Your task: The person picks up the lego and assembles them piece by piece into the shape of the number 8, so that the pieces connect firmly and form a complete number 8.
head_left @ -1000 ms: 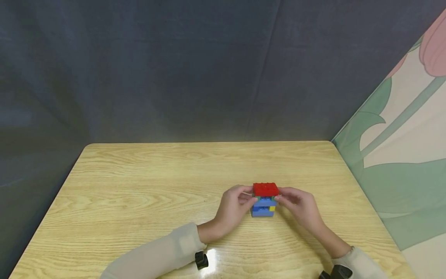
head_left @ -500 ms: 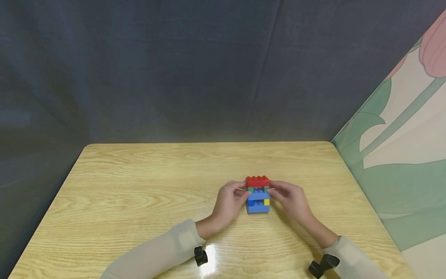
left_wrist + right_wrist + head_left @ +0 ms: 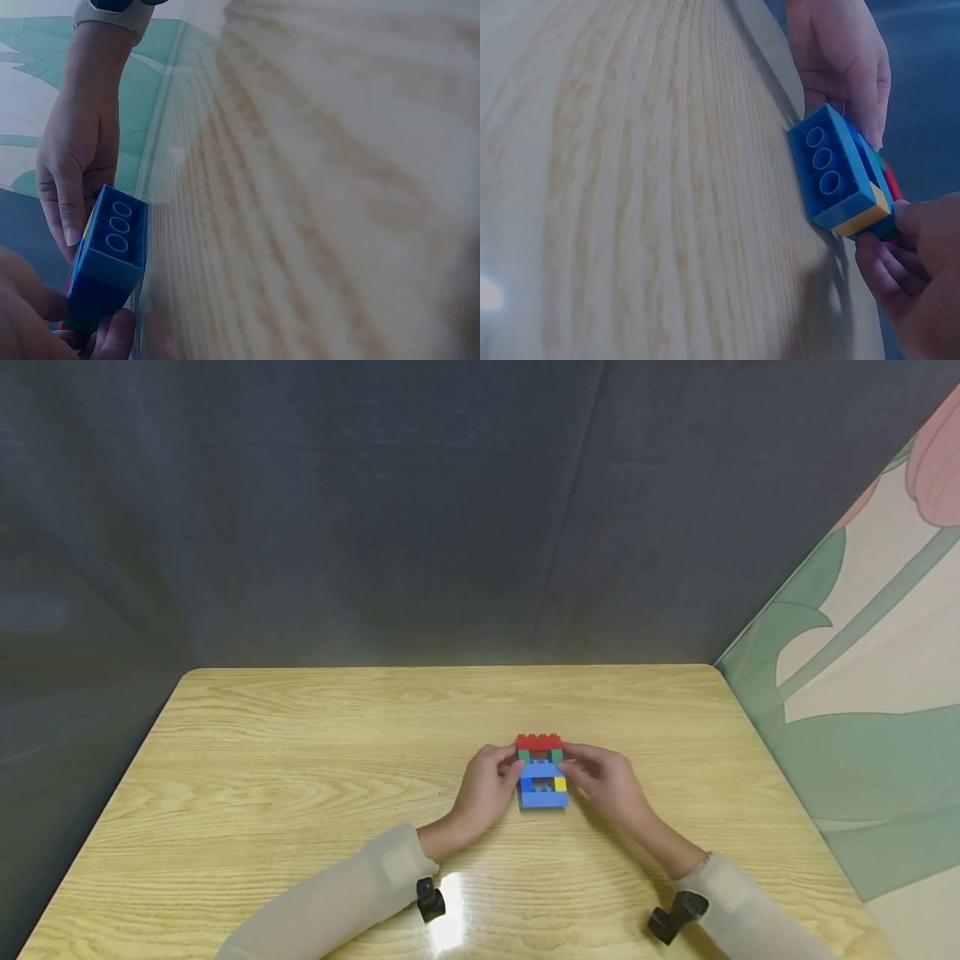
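Note:
A stack of toy building bricks (image 3: 543,800) stands between the two hands in the head view. It has a long blue base, a small blue brick and a yellow brick (image 3: 560,784), a second long blue brick, two green bricks and a red brick (image 3: 538,742) on top. My left hand (image 3: 486,787) pinches its left end near the green layer, and my right hand (image 3: 609,783) pinches the right end there. Both wrist views show the hollow blue underside (image 3: 112,229) with three rings, so the stack is tilted. Whether an edge touches the table is unclear.
The wooden table (image 3: 315,743) extends around the hands. A dark curtain (image 3: 375,527) hangs behind its far edge, and a flower-patterned cloth (image 3: 862,693) is along the right. Black straps or mounts (image 3: 431,899) sit at the wrists.
Both hands have moved the brick stack leftward and slightly away. The stack has tilted back: the red top shows less from above, and the openings between layers show more. Both grips stay.

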Available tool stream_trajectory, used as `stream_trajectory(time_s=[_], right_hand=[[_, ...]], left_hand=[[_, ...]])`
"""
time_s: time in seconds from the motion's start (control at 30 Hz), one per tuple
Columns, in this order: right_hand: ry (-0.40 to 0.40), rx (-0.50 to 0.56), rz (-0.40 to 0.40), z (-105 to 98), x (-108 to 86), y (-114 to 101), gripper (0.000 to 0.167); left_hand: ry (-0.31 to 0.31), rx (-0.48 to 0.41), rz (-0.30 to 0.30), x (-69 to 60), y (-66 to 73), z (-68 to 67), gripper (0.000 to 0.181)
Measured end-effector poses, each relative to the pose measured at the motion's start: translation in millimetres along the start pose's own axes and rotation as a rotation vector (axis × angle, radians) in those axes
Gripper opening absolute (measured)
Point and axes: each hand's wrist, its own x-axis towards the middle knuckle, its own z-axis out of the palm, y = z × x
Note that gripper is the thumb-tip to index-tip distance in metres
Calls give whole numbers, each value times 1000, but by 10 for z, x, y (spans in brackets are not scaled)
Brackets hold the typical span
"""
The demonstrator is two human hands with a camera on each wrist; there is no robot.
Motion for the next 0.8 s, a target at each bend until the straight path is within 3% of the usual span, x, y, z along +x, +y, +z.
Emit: stream_trajectory(time_s=[0.33, 0.53, 0.8], right_hand=[[-28, -37, 31, 48, 43, 70, 33], [-42, -54, 31, 53, 55, 91, 34], [-53, -41, 45, 54, 45, 117, 34]], left_hand=[[-53, 66, -66, 48, -14, -2, 35], [-85, 55, -102, 56, 8, -14, 34], [-84, 25, -119, 57, 3, -11, 34]])
